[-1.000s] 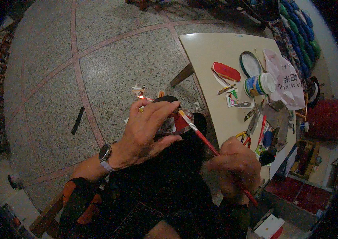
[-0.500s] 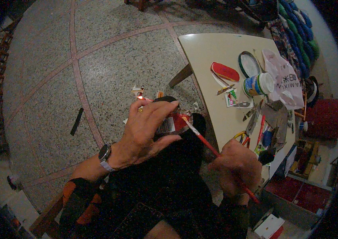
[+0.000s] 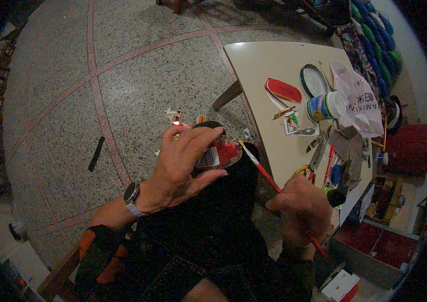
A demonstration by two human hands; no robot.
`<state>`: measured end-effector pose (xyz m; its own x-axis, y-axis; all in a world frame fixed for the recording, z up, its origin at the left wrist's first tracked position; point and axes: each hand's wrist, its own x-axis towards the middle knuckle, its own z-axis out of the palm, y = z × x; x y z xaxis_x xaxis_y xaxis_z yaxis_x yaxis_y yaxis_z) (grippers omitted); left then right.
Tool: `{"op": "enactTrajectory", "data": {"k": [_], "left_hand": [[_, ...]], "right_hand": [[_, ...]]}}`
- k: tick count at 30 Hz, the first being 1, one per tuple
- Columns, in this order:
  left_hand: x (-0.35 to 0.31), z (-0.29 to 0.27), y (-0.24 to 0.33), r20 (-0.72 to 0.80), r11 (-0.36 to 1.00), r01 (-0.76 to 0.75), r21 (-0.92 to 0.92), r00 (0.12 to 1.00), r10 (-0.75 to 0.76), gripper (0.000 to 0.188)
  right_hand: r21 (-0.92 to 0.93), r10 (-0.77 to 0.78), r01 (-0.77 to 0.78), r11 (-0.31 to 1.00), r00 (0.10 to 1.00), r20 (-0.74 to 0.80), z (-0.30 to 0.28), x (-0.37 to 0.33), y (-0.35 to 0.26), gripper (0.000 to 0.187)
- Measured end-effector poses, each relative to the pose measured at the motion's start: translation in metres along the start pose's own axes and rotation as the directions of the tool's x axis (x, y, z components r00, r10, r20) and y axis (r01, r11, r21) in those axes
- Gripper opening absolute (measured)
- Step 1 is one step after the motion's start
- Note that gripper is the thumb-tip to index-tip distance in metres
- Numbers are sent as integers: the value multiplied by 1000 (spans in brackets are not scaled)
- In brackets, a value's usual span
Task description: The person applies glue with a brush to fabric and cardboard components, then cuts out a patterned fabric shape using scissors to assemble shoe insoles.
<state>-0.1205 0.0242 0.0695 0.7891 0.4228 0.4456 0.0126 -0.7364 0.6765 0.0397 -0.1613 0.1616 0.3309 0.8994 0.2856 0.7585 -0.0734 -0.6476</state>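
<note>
On my dark-clothed knee lies a rounded piece (image 3: pixel 230 151) with a red face, a white label and a pale greyish rim, perhaps the underside of a shoe. My left hand (image 3: pixel 183 156), a watch on its wrist, grips this piece with fingers along the far edge and thumb along the near edge. Much of it is hidden beneath the palm. My right hand (image 3: pixel 304 209) is closed round the red handle of a paintbrush (image 3: pixel 266 173). The pale bristles are at the right rim of the piece; whether they touch it I cannot tell.
To the right, a cream table (image 3: pixel 259 60) carries a red sole-shaped pad (image 3: pixel 284 90), an open white tub (image 3: pixel 326 106), a round lid (image 3: pixel 313 80), a plastic bag (image 3: pixel 359 100), yellow-handled scissors (image 3: pixel 302 170) and several tools. A black strip (image 3: pixel 96 153) lies on the speckled floor.
The brush tip has shifted from the red face rightward and slightly away to the rim. My right hand has moved slightly right. The left hand keeps nearly the same place.
</note>
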Motion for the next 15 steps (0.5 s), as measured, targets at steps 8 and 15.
{"op": "enactTrajectory", "data": {"k": [8, 15], "left_hand": [[-1, -1, -1, -12, 1000, 6, 5, 1000, -6, 76], [0, -2, -1, 4, 1000, 19, -10, 1000, -19, 76]], "right_hand": [[-36, -11, 16, 999, 990, 139, -8, 4, -10, 8], [26, 98, -102, 994, 988, 116, -3, -14, -4, 7]]}}
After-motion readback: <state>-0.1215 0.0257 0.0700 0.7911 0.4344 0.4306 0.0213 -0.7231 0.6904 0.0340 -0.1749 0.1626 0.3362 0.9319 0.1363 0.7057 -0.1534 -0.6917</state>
